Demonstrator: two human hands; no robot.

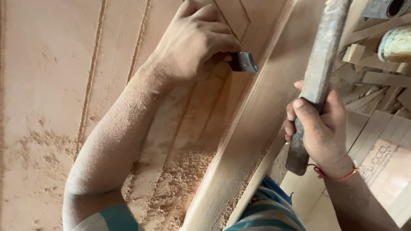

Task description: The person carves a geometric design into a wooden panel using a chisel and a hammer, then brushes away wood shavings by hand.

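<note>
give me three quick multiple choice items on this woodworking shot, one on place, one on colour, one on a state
1. Where does the chisel sit?
A. against the grooved wooden panel
B. on the floor
C. in a box

2. What colour is the thread on the right hand wrist?
A. green
B. red
C. white

3. How does the right hand hold the long metal bar?
A. lying flat, untouched
B. pinched at its top end
C. gripped near its lower end, raised

Answers:
1 A, the left hand presses the chisel to the panel.
2 B, a red thread circles the wrist.
3 C, the fingers wrap the lower end of the bar, which points up.
</note>
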